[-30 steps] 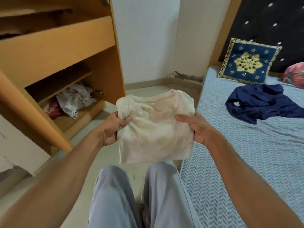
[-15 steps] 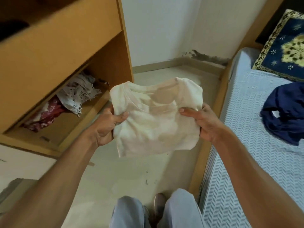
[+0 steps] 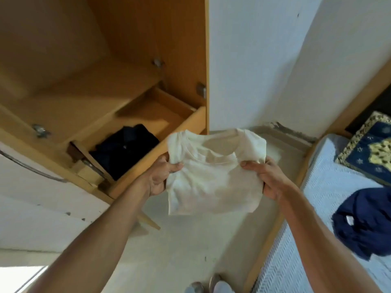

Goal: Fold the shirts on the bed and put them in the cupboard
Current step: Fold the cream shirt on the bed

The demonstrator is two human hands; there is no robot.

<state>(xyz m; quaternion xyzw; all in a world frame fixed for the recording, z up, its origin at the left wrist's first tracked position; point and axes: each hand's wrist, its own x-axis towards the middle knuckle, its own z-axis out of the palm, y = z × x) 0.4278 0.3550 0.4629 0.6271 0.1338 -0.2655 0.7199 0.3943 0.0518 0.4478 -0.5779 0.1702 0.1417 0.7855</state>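
Observation:
A folded cream shirt (image 3: 213,176) hangs in the air between both hands, just right of the open wooden cupboard (image 3: 101,85). My left hand (image 3: 160,176) grips its left edge with the thumb on top. My right hand (image 3: 264,176) grips its right edge the same way. Inside the cupboard's open drawer (image 3: 160,149) lies a folded dark shirt (image 3: 124,149). A crumpled navy shirt (image 3: 366,220) lies unfolded on the bed (image 3: 321,208) at the right.
A blue and gold cushion (image 3: 368,151) leans at the head of the bed. The cupboard door (image 3: 38,197) stands open at the left. Pale floor (image 3: 201,246) runs between cupboard and bed, with my feet (image 3: 211,285) at the bottom.
I have stood up and the view has risen: the lower shelf with patterned cloth dropped out of sight and the drawer with the dark shirt came into view. Both hands keep hold of the cream shirt.

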